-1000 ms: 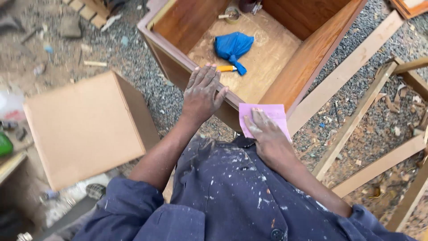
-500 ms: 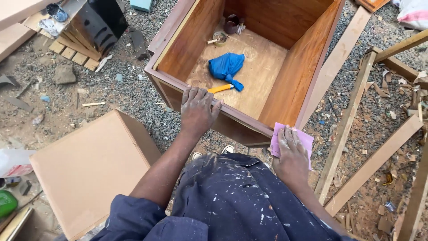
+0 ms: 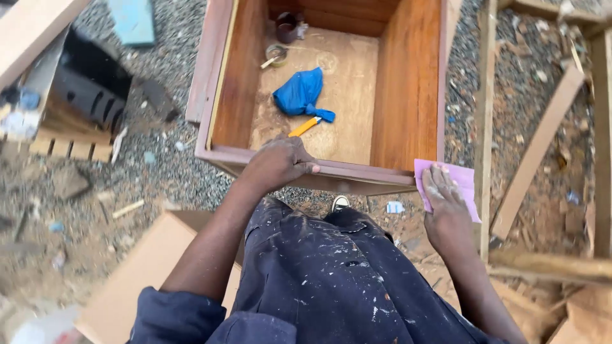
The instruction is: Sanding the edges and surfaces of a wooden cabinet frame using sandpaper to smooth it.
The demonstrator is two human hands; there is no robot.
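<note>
Right hand (image 3: 446, 213) on pink sandpaper (image 3: 460, 185)

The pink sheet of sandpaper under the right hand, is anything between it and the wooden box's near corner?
Nothing visible. The right hand presses the pink sheet of sandpaper directly against the near right corner of the open wooden box; the left hand grips the near rim, apart from it.

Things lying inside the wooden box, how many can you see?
4. A blue cloth in the middle, a yellow-handled tool just under it, a tape roll toward the far left, and a dark cup at the far wall. The left hand may hide more.
</note>
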